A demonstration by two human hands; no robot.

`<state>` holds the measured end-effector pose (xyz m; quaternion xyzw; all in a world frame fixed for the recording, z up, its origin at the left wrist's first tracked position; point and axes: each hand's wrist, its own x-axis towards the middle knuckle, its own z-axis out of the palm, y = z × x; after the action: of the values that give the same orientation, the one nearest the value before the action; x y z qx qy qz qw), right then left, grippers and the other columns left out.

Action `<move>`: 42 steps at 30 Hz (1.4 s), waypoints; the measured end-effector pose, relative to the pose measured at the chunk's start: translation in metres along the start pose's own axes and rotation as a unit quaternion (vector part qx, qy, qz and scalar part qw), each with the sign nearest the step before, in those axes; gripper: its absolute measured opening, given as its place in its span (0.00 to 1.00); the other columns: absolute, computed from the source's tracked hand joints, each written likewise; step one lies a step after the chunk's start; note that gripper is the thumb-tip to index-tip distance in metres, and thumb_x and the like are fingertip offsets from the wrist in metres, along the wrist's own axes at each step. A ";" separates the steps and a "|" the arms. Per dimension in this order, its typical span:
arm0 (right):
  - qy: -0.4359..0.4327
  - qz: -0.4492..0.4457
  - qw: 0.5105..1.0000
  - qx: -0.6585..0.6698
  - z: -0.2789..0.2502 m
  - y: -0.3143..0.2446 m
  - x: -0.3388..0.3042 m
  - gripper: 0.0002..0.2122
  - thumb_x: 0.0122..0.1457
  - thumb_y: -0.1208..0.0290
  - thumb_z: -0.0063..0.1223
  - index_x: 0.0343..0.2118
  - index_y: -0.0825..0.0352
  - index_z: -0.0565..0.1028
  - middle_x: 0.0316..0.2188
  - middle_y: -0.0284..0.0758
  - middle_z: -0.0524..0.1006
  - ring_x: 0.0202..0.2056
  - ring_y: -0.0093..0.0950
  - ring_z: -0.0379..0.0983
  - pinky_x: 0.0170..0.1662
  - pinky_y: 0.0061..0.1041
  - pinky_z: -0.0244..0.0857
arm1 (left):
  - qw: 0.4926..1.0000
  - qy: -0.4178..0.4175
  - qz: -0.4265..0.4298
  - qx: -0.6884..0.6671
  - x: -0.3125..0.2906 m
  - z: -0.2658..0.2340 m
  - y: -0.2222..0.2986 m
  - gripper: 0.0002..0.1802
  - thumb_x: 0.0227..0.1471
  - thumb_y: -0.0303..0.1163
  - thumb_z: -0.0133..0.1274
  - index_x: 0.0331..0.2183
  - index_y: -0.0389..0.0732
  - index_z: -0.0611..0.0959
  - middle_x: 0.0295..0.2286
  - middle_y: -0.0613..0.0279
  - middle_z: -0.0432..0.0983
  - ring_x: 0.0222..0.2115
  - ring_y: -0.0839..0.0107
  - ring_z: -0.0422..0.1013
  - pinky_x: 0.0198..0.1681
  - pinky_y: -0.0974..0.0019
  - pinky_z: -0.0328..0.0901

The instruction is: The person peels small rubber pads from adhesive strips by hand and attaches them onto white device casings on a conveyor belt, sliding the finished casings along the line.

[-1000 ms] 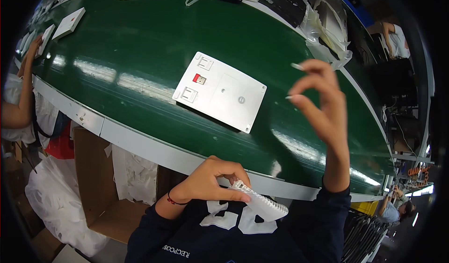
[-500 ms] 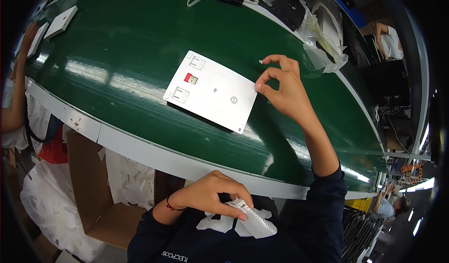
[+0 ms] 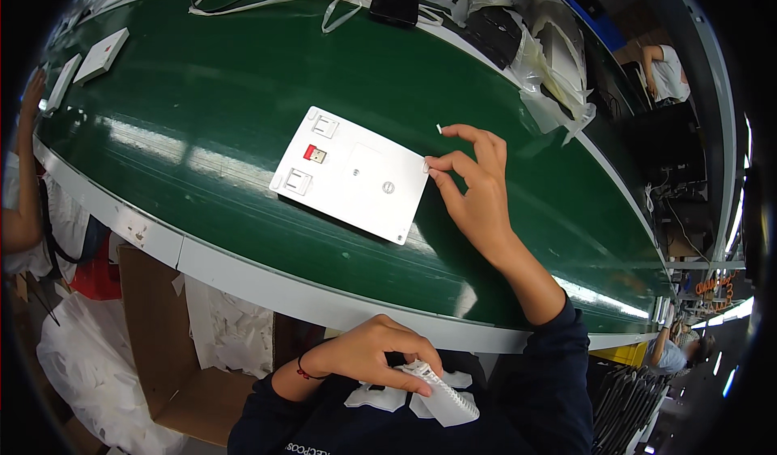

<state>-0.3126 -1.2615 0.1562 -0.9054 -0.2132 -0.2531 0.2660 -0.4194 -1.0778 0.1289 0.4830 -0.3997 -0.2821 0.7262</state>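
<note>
A white flat device, like the underside of a small keyboard, lies on the green work surface. It has two fold-out feet at its left end, and a red-and-metal USB receiver between them. My right hand is at the device's upper right corner, index fingertip touching it and thumb close by. A small white pad clings to another fingertip of that hand. Low near my body, my left hand is closed on a stack of white sheets with a ridged edge. White pieces of backing hang beside it.
Two white boxes lie at the far left, near another person's hand. Cables, a black box and plastic-wrapped items line the far edge. An open cardboard box and a white plastic bag stand below the front edge.
In the picture, the device and my right hand sit slightly lower and further left. The right index finger now reaches the device's corner, where the thumb was before. My left hand still holds the sheets.
</note>
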 end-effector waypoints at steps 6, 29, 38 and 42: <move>0.028 -0.086 0.991 -0.100 0.012 0.001 -0.009 0.06 0.44 0.81 0.53 0.28 0.67 0.74 0.45 0.34 0.68 0.46 0.35 0.58 0.48 0.29 0.54 | 1.000 -0.016 -0.002 -0.002 0.002 0.002 -0.006 0.12 0.32 0.24 0.65 0.26 0.39 0.82 0.24 0.64 0.78 0.18 0.75 0.70 0.24 0.79 0.63; -0.281 0.146 0.907 0.276 -0.025 -0.034 0.008 0.13 0.46 0.84 0.48 0.36 0.68 0.64 0.19 0.31 0.72 0.23 0.20 0.65 0.30 0.17 0.58 | 0.994 0.063 -0.090 0.002 0.026 0.029 -0.006 0.10 0.36 0.25 0.63 0.27 0.39 0.81 0.24 0.67 0.77 0.19 0.79 0.65 0.27 0.80 0.61; -0.275 0.152 0.903 0.292 -0.012 -0.034 0.013 0.12 0.46 0.84 0.48 0.33 0.67 0.62 0.20 0.32 0.72 0.23 0.20 0.65 0.29 0.17 0.57 | 0.994 0.062 -0.087 0.006 0.030 0.028 -0.010 0.10 0.36 0.26 0.63 0.27 0.39 0.81 0.24 0.67 0.77 0.19 0.78 0.64 0.27 0.79 0.61; -0.275 0.142 0.904 0.296 -0.009 -0.033 0.015 0.12 0.46 0.84 0.48 0.34 0.68 0.62 0.20 0.32 0.72 0.23 0.20 0.65 0.28 0.18 0.57 | 0.995 0.058 -0.083 0.001 0.033 0.030 -0.013 0.10 0.37 0.27 0.63 0.28 0.39 0.81 0.25 0.68 0.77 0.20 0.78 0.64 0.27 0.79 0.61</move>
<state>-0.3216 -1.2375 0.1835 -0.8394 -0.2123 0.1209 0.4855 -0.4283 -1.1233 0.1339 0.5309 -0.3159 -0.3122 0.7217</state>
